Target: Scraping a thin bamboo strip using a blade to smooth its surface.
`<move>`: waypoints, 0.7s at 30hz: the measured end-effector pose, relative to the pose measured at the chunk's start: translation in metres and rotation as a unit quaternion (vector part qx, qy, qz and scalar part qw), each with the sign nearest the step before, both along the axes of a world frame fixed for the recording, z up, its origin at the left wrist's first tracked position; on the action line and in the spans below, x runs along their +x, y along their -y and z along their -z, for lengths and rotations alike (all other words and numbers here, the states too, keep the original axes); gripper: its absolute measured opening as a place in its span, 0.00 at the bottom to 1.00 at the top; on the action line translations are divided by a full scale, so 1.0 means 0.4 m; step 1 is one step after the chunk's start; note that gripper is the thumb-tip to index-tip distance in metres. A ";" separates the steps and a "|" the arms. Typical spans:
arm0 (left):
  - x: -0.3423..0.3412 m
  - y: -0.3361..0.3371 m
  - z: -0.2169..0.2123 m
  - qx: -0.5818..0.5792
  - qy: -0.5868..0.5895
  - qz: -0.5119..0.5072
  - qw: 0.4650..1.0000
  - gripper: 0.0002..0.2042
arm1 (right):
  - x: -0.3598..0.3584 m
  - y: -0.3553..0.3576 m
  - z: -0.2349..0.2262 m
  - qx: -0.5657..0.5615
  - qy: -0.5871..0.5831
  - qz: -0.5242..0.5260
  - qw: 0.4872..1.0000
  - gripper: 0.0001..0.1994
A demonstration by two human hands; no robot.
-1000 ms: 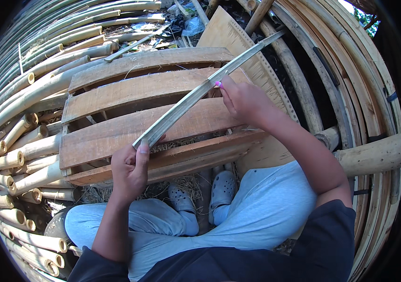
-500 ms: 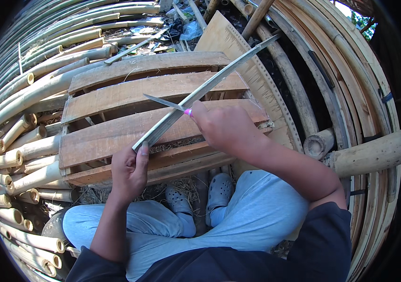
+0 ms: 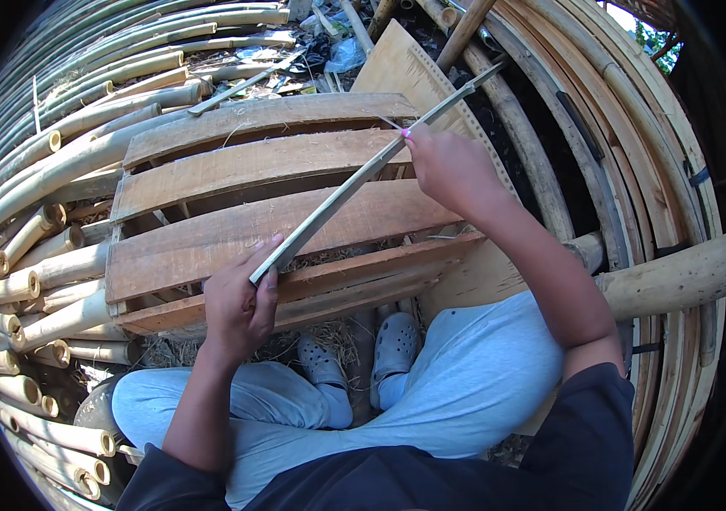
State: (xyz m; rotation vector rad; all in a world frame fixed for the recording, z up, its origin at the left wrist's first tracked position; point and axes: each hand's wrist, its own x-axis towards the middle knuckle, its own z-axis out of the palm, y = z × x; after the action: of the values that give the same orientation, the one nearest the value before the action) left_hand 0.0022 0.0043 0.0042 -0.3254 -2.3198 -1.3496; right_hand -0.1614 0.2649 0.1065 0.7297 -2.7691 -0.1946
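Observation:
A long, narrow bamboo strip slants from lower left to upper right above a slatted wooden crate. My left hand is closed around its near end. My right hand is closed on a knife with a pink part at its handle. The knife lies across the strip in its upper half; its thin blade points up and left and is partly hard to see. Most of the handle is hidden in my fist. The strip's far end sticks out past my right hand.
Stacked bamboo poles fill the left side. A plywood board leans behind the crate, and long wooden planks curve along the right. A thick bamboo pole juts in at right. Another flat strip lies beyond the crate.
My right hand has slid up and away along the strip with the knife, toward its far end. My left hand keeps its grip, and the strip has turned slightly.

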 end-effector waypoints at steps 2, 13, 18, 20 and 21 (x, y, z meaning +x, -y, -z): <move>-0.011 0.011 0.021 -0.105 -0.074 0.016 0.992 0.14 | 0.096 0.081 0.009 0.038 0.063 -0.049 0.996 0.11; -0.014 0.007 0.028 -0.153 -0.096 0.017 0.983 0.11 | 0.153 0.061 0.050 -0.013 0.080 -0.123 0.989 0.11; -0.019 0.004 0.022 -0.169 -0.093 0.010 0.981 0.10 | 0.157 0.060 0.056 -0.027 0.071 -0.146 0.986 0.13; -0.020 0.006 0.029 -0.153 -0.099 0.009 0.983 0.10 | 0.154 0.062 0.062 0.002 0.033 -0.163 0.986 0.12; -0.020 0.005 0.030 -0.153 -0.098 0.010 0.983 0.10 | 0.147 0.063 0.063 0.002 0.034 -0.163 0.986 0.12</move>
State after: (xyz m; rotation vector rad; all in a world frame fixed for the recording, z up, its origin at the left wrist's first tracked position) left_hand -0.0060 0.0022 -0.0078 -0.5515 -2.3556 -0.9188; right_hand -0.1024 0.2398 0.0811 1.1945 -2.6611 -0.1104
